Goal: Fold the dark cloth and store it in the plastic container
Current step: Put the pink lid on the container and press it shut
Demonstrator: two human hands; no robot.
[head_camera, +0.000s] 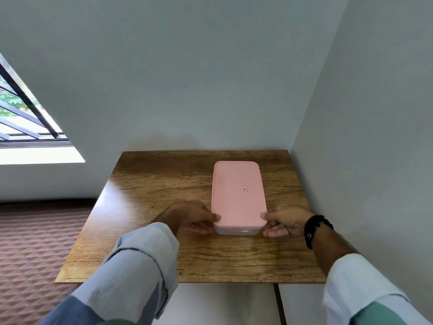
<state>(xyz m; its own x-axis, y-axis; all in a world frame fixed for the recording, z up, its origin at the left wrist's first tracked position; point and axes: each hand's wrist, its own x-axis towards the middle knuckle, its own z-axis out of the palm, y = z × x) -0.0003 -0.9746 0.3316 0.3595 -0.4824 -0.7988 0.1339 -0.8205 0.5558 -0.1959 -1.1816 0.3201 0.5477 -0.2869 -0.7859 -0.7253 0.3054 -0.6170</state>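
Nearest the camera: two forearms in rolled-up pale blue sleeves (pixel 140 261), reaching forward over the near edge of a wooden table (pixel 145 184). Left forearm is angled in from the lower left, right forearm from the lower right; a black wristband (pixel 315 228) is worn on the right wrist.

Left hand (pixel 189 215) is set against the near-left corner of the container (pixel 237 229), knuckles up, thumb tip on the lid (pixel 237 191) edge, fingers curled under at the clear side wall. Right hand (pixel 285 221) mirrors it at the near-right corner: thumb on the lid edge, fingers curled below beside the wall, palm partly turned up. Both hands are closed in a pinch on the near corners of the container, lid included; how firmly cannot be told.

The container stands on the right half of the table, long axis running near to far, pink lid seated flat on a translucent base. A small label (pixel 245 189) is seen at the lid centre. Contents cannot be made out through the base; the dark cloth is not visible.

Table is pushed into a corner of grey walls (pixel 210 78). A barred window (pixel 25 118) is on the far left; patterned reddish surface (pixel 35 242) lies left of the table.
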